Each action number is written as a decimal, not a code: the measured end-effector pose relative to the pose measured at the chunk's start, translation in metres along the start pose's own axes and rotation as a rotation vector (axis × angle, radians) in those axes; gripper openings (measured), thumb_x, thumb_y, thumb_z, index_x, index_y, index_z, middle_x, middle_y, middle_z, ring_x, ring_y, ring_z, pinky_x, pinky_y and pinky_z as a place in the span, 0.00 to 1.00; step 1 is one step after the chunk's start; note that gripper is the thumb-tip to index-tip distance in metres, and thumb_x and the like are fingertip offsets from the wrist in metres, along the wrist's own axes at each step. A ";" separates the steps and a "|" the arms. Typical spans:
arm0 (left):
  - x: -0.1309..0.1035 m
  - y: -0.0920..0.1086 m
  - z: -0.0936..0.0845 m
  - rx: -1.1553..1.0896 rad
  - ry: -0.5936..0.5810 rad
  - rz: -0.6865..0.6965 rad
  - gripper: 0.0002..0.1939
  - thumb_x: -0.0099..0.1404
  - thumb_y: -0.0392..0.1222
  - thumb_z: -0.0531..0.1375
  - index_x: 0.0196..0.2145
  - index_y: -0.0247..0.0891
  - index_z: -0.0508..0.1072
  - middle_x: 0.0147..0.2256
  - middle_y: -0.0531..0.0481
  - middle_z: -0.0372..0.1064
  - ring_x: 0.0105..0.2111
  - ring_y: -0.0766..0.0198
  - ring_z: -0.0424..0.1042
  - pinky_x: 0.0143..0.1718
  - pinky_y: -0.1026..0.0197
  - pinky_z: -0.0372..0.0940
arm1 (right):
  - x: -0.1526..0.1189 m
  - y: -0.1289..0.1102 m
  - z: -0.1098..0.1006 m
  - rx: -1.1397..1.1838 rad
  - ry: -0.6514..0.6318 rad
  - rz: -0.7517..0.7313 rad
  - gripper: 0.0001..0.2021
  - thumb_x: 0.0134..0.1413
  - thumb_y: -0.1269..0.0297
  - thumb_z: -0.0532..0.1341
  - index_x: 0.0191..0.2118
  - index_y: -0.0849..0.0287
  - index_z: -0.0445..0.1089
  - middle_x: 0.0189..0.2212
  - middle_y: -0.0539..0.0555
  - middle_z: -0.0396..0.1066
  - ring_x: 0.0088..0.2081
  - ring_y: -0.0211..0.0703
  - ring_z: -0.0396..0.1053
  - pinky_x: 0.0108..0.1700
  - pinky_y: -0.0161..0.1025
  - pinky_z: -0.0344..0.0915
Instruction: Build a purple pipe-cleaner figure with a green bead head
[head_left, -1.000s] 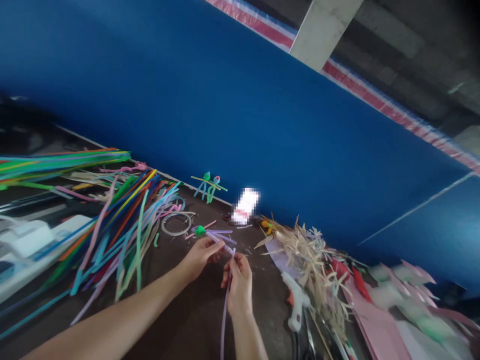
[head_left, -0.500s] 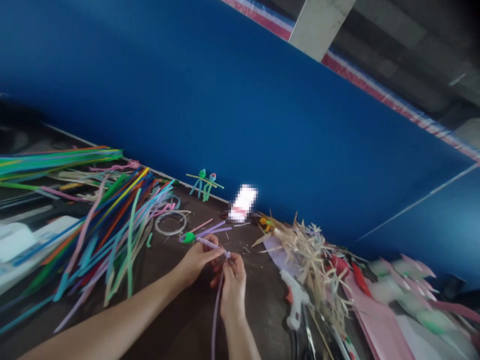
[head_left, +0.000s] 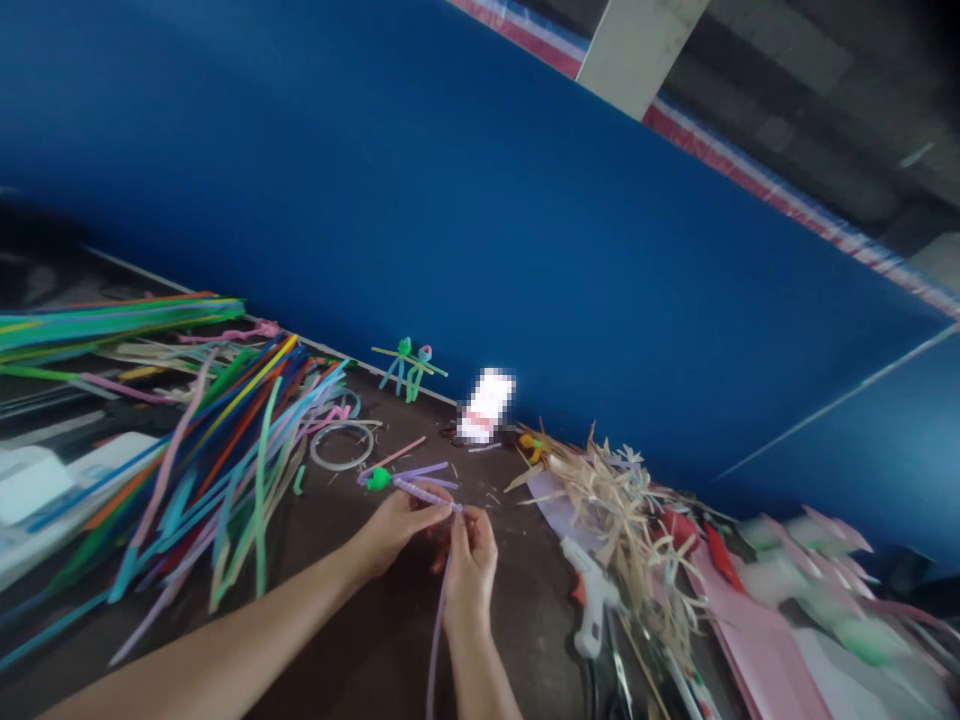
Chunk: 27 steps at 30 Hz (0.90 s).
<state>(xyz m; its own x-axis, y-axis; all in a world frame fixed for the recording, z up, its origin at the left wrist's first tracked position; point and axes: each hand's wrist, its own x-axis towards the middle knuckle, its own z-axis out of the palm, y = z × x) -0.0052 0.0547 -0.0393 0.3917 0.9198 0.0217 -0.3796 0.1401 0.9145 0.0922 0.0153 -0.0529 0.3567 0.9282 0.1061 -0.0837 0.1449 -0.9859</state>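
A small figure of lilac pipe cleaners [head_left: 409, 485] with a green knob [head_left: 379, 479] at its left end lies between the table and my fingers. My left hand [head_left: 409, 522] pinches its wound lilac limb. Close beside it, my right hand [head_left: 471, 560] has thumb and finger closed on the limb's right end, at a small lilac coil. From there a long lilac strand [head_left: 435, 640] hangs down between my forearms. Some fingers of both hands are hidden behind the palms.
Colourful pipe cleaners [head_left: 225, 440] spread over the left, beside a wire ring [head_left: 341, 446]. Two small figures [head_left: 415, 368] and a blurred bright screen [head_left: 487, 405] stand by the blue wall [head_left: 450, 220]. Rightward are a glue gun [head_left: 592, 600], dried strips [head_left: 615, 490] and pink sheets [head_left: 757, 640].
Both hands have shifted slightly, and the figure's loose lilac ends have tilted down a little. The hanging strand has swung slightly right. Both hands keep their pinch.
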 end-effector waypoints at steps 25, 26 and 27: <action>-0.003 0.002 0.005 0.122 0.053 0.029 0.06 0.49 0.39 0.59 0.25 0.34 0.71 0.21 0.53 0.64 0.22 0.67 0.63 0.24 0.66 0.58 | -0.004 0.002 0.002 0.020 0.038 0.037 0.14 0.47 0.53 0.58 0.27 0.61 0.64 0.15 0.42 0.55 0.13 0.28 0.51 0.14 0.27 0.50; -0.003 0.002 0.004 0.132 0.057 0.037 0.06 0.49 0.39 0.59 0.25 0.33 0.70 0.21 0.53 0.64 0.23 0.67 0.63 0.25 0.66 0.58 | -0.004 0.002 0.001 0.011 0.042 0.040 0.14 0.47 0.53 0.58 0.27 0.61 0.64 0.14 0.42 0.55 0.13 0.28 0.52 0.14 0.27 0.51; -0.003 0.002 0.004 0.144 0.065 0.046 0.05 0.48 0.38 0.59 0.24 0.33 0.70 0.21 0.53 0.64 0.24 0.67 0.63 0.25 0.66 0.57 | -0.004 0.003 0.001 -0.002 0.048 0.040 0.13 0.47 0.54 0.58 0.28 0.61 0.64 0.14 0.42 0.55 0.14 0.29 0.52 0.14 0.27 0.52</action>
<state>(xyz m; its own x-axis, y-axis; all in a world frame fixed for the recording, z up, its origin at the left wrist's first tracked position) -0.0035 0.0512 -0.0357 0.3201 0.9464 0.0431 -0.2703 0.0476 0.9616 0.0901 0.0126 -0.0558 0.3975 0.9157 0.0599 -0.0967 0.1067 -0.9896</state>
